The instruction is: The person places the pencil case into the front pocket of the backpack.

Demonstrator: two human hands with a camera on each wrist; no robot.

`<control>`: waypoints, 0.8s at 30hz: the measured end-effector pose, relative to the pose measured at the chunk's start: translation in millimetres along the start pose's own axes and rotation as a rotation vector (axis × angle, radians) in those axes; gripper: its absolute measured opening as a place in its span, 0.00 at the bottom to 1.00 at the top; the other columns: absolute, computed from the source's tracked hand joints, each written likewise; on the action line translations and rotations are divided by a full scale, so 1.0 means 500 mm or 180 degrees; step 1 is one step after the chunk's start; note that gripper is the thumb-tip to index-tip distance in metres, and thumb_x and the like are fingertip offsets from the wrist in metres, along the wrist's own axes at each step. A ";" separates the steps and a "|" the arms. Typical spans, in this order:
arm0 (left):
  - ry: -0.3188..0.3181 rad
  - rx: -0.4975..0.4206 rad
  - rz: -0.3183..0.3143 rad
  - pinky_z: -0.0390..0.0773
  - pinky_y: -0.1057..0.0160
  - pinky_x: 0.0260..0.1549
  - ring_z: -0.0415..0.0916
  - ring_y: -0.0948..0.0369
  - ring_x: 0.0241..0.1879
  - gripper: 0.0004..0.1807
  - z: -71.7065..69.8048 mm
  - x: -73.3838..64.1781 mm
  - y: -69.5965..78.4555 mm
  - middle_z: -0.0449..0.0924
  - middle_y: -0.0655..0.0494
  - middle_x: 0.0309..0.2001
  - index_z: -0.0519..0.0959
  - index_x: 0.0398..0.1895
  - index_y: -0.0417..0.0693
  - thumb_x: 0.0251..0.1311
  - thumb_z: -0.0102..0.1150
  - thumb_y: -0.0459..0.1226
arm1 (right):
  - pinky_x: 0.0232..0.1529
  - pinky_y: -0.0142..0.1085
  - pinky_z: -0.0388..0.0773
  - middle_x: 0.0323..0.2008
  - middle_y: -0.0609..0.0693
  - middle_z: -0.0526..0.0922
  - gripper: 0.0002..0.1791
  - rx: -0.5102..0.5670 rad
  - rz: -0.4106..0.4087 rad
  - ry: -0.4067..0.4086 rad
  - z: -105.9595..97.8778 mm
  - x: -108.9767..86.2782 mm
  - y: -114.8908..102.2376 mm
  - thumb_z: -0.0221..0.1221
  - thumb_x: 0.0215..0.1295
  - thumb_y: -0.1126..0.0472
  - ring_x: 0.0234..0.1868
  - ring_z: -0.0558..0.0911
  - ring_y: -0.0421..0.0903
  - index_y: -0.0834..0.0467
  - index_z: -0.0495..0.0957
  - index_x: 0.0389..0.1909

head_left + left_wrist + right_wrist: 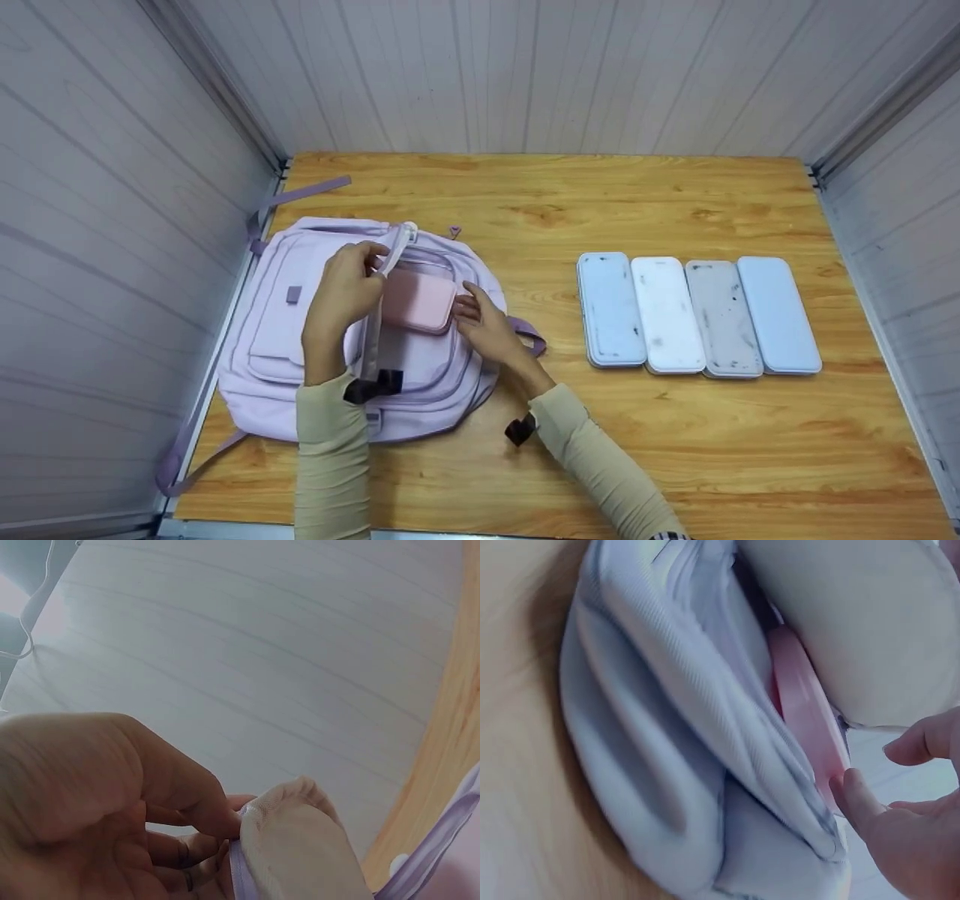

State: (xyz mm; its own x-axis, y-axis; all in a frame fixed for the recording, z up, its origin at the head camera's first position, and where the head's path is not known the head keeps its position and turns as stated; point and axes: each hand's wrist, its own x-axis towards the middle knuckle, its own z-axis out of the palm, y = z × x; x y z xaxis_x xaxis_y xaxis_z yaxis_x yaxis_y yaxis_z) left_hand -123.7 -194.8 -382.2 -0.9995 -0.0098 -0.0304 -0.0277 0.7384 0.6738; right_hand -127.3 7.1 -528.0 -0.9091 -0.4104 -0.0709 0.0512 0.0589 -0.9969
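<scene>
A lilac backpack [315,315] lies on the table at the left, its front pocket held open. My left hand [345,289] pinches the edge of the pocket flap and lifts it; in the left wrist view the flap's pale lining [296,847] hangs from thumb and fingers. Partly inside the pocket is a flat pink case [420,300] with rounded corners, its left end hidden by the flap. My right hand [487,330] is at the case's right end. In the right wrist view its fingertips [851,784] touch the pink case while the thumb stands apart.
To the right, several flat cases lie side by side: a light blue case [611,311], a white case [667,315], a grey case [724,319] and a plain blue case [780,315]. Purple straps [311,191] stick out around the bag. Panelled walls [480,75] border the wooden table [555,465].
</scene>
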 end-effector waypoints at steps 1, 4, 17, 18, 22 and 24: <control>0.0004 0.0007 0.0008 0.69 0.54 0.43 0.72 0.50 0.40 0.22 0.000 0.000 0.000 0.77 0.40 0.39 0.78 0.51 0.32 0.52 0.44 0.25 | 0.64 0.44 0.68 0.63 0.72 0.65 0.36 0.0097 0.0029 -0.0012 0.001 0.001 -0.002 0.48 0.62 0.75 0.62 0.70 0.63 0.71 0.47 0.71; 0.0011 0.0019 0.0023 0.69 0.55 0.43 0.72 0.50 0.39 0.22 0.000 0.000 -0.001 0.78 0.40 0.38 0.78 0.51 0.33 0.51 0.44 0.25 | 0.64 0.45 0.67 0.64 0.73 0.63 0.36 0.0380 0.0126 -0.0050 0.005 0.006 -0.008 0.46 0.62 0.77 0.64 0.68 0.65 0.72 0.45 0.71; 0.0029 0.0032 0.0030 0.69 0.54 0.43 0.72 0.50 0.39 0.22 -0.001 -0.001 0.002 0.77 0.40 0.38 0.78 0.50 0.32 0.51 0.45 0.25 | 0.67 0.44 0.62 0.67 0.74 0.57 0.40 0.1543 0.0418 0.0026 0.024 0.037 0.016 0.41 0.57 0.79 0.69 0.61 0.64 0.69 0.42 0.72; 0.0026 0.0031 0.0029 0.69 0.53 0.43 0.72 0.50 0.39 0.22 -0.001 0.000 0.002 0.77 0.40 0.38 0.78 0.50 0.32 0.51 0.45 0.25 | 0.68 0.43 0.62 0.67 0.74 0.57 0.40 0.1614 0.0439 0.0027 0.027 0.037 0.016 0.41 0.56 0.79 0.69 0.61 0.63 0.68 0.42 0.73; 0.0015 0.0037 0.0039 0.70 0.53 0.43 0.72 0.50 0.39 0.22 -0.003 0.000 0.001 0.77 0.40 0.38 0.78 0.51 0.32 0.52 0.45 0.25 | 0.68 0.42 0.61 0.68 0.71 0.56 0.42 0.1839 0.0552 0.0007 0.039 0.040 0.014 0.39 0.55 0.80 0.70 0.60 0.61 0.64 0.42 0.74; 0.0015 0.0036 0.0035 0.69 0.54 0.42 0.72 0.50 0.39 0.22 -0.004 0.001 0.000 0.78 0.40 0.38 0.78 0.51 0.32 0.52 0.45 0.25 | 0.68 0.41 0.61 0.69 0.70 0.57 0.42 0.1864 0.0605 -0.0015 0.045 0.043 0.013 0.39 0.56 0.79 0.70 0.61 0.60 0.63 0.42 0.74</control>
State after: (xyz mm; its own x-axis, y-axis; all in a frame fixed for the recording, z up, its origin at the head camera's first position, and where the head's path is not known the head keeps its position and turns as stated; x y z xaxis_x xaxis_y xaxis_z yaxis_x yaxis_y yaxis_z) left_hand -124.1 -196.1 -380.6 -0.9998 -0.0050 -0.0195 -0.0167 0.7461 0.6656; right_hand -137.3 -21.7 -536.9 -0.8601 -0.4459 -0.2479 0.4318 -0.3776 -0.8191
